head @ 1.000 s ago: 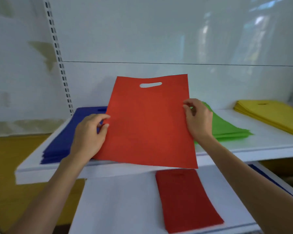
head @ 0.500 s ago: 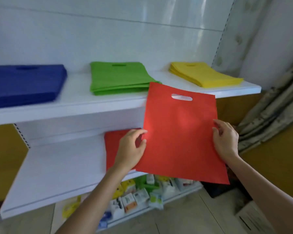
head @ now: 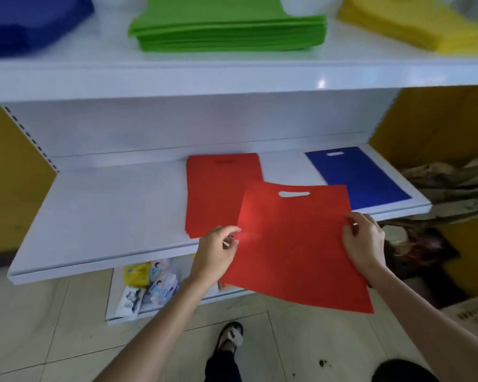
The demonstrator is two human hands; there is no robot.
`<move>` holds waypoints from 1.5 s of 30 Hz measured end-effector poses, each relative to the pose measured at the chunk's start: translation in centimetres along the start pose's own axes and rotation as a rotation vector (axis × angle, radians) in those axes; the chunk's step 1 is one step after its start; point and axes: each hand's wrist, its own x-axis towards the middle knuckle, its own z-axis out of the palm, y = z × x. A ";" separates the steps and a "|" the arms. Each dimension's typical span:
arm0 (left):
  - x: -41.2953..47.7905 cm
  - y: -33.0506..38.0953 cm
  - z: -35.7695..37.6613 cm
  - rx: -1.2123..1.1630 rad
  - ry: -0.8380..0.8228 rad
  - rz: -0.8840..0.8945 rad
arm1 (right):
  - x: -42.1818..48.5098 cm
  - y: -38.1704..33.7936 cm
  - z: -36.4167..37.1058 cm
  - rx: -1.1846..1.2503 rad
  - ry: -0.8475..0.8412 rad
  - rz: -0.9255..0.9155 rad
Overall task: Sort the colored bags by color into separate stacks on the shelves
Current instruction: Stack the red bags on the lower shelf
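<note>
Red bag [head: 295,244] held over the lower shelf [head: 94,216]
Left hand [head: 215,252] and right hand [head: 364,244] pinch its side edges (handle slot far), just near-right of the red stack [head: 213,194].

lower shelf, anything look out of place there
Yes: a single blue bag lies on the lower shelf, right of the red stack, while the blue stack sits on the upper shelf at the left. It looks unsorted.

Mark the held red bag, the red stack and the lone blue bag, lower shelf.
held red bag [head: 295,244], head view, middle of its face
red stack [head: 213,194], head view, uncovered left part
lone blue bag [head: 362,177], head view, centre
</note>
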 end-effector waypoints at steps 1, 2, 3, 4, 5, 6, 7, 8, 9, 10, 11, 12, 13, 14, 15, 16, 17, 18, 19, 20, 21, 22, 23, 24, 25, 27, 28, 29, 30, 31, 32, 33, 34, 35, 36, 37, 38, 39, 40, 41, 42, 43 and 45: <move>0.9 -1.2 -0.3 0.014 0.025 -0.013 | 1.0 -0.7 1.7 0.007 -0.016 -0.031; 1.8 -2.4 -0.6 0.033 0.052 -0.016 | 2.0 -1.5 3.4 0.016 -0.030 -0.060; 2.6 -3.6 -0.9 0.054 0.083 -0.014 | 2.9 -2.2 5.1 0.027 -0.042 -0.086; 3.5 -4.8 -1.2 0.073 0.114 -0.016 | 3.9 -3.1 6.7 0.038 -0.054 -0.110; 4.4 -5.9 -1.5 0.092 0.141 -0.024 | 4.8 -3.9 8.4 0.046 -0.069 -0.129; 5.4 -7.1 -1.7 0.112 0.162 -0.034 | 5.7 -4.6 10.1 0.049 -0.086 -0.149; 6.5 -8.2 -1.8 0.133 0.175 -0.047 | 6.7 -5.1 11.8 0.045 -0.106 -0.179; 7.5 -9.2 -1.9 0.155 0.177 -0.064 | 7.7 -5.5 13.5 0.031 -0.128 -0.215; 8.5 -10.2 -1.8 0.180 0.170 -0.079 | 8.7 -5.8 15.2 0.003 -0.155 -0.252; 9.5 -11.1 -1.7 0.209 0.155 -0.090 | 9.6 -5.9 16.7 -0.040 -0.180 -0.281; 10.3 -12.0 -1.6 0.245 0.131 -0.102 | 10.4 -6.1 18.1 -0.099 -0.210 -0.295; 11.0 -12.9 -1.3 0.289 0.103 -0.123 | 11.1 -6.1 19.5 -0.169 -0.251 -0.295; 11.5 -13.8 -1.1 0.338 0.071 -0.155 | 11.5 -6.1 20.7 -0.240 -0.302 -0.281; 11.9 -14.4 -1.0 0.385 0.038 -0.199 | 11.8 -6.1 21.8 -0.313 -0.357 -0.249; 12.2 -14.9 -0.8 0.422 0.013 -0.245 | 11.9 -6.0 22.6 -0.377 -0.407 -0.203; 12.4 -15.3 -0.8 0.438 0.000 -0.282 | 11.9 -6.1 23.2 -0.417 -0.436 -0.158; 12.5 -15.4 -0.7 0.428 -0.006 -0.306 | 11.8 -6.2 23.5 -0.429 -0.441 -0.127; 12.6 -15.4 -0.7 0.401 -0.013 -0.315 | 11.6 -6.2 23.7 -0.425 -0.433 -0.120; 12.6 -15.2 -0.6 0.370 -0.030 -0.319 | 11.5 -6.2 23.7 -0.418 -0.425 -0.129; 12.6 -15.0 -0.5 0.353 -0.049 -0.322 | 11.3 -6.2 23.6 -0.408 -0.421 -0.140; 12.6 -14.7 -0.5 0.358 -0.064 -0.332 | 11.0 -6.2 23.3 -0.391 -0.409 -0.145; 12.6 -14.4 -0.7 0.384 -0.072 -0.345 | 10.8 -6.1 22.8 -0.368 -0.389 -0.145; 12.4 -14.1 -0.9 0.409 -0.074 -0.362 | 10.4 -6.2 22.2 -0.339 -0.366 -0.150; 12.2 -13.5 -1.3 0.421 -0.072 -0.371 | 9.9 -6.3 21.3 -0.305 -0.345 -0.165; 11.8 -12.9 -1.7 0.421 -0.068 -0.371 | 9.3 -6.5 20.2 -0.266 -0.329 -0.188; 10.6 -11.2 -2.5 0.400 -0.057 -0.336 | 8.0 -7.2 17.6 -0.165 -0.301 -0.252; 9.9 -10.1 -3.0 0.382 -0.050 -0.313 | 7.3 -7.6 16.0 -0.104 -0.286 -0.291; 9.0 -8.9 -3.6 0.363 -0.037 -0.287 | 6.5 -8.2 14.4 -0.050 -0.265 -0.330; 8.1 -7.6 -4.2 0.347 -0.018 -0.256 | 5.7 -8.8 12.8 -0.010 -0.242 -0.361; 7.1 -6.2 -4.9 0.334 -0.003 -0.226 | 4.8 -9.4 11.1 0.018 -0.217 -0.384; 6.0 -4.8 -5.6 0.326 0.010 -0.196 | 3.9 -10.1 9.3 0.039 -0.198 -0.402; 4.9 -3.4 -6.3 0.321 0.020 -0.171 | 3.1 -10.8 7.6 0.056 -0.183 -0.423; 3.9 -2.0 -7.0 0.320 0.030 -0.142 | 2.3 -11.5 5.8 0.069 -0.165 -0.444; 2.8 -0.6 -7.7 0.319 0.039 -0.114 | 1.5 -12.2 4.0 0.084 -0.135 -0.464; 1.9 0.9 -8.5 0.319 0.052 -0.087 | 0.8 -12.9 2.1 0.103 -0.094 -0.483; 1.0 2.4 -9.3 0.318 0.071 -0.063 | 0.3 -13.6 0.2 0.124 -0.053 -0.495; 0.2 3.9 -10.3 0.317 0.097 -0.039 | -0.2 -14.4 -1.6 0.144 -0.019 -0.493; -0.4 5.3 -11.3 0.315 0.131 -0.014 | -0.5 -15.3 -3.4 0.161 0.009 -0.484; -1.0 6.6 -12.5 0.311 0.165 0.010 | -0.6 -16.3 -5.1 0.174 0.035 -0.475; -1.5 7.9 -13.8 0.304 0.200 0.033 | -0.8 -17.4 -6.6 0.188 0.057 -0.472; -1.9 8.9 -15.2 0.296 0.235 0.059 | -0.8 -18.5 -7.9 0.206 0.077 -0.475; -2.2 9.8 -16.6 0.289 0.270 0.086 | -0.8 -19.7 -8.9 0.229 0.093 -0.479; -2.6 11.0 -19.6 0.283 0.339 0.115 | -0.7 -22.3 -10.2 0.283 0.119 -0.497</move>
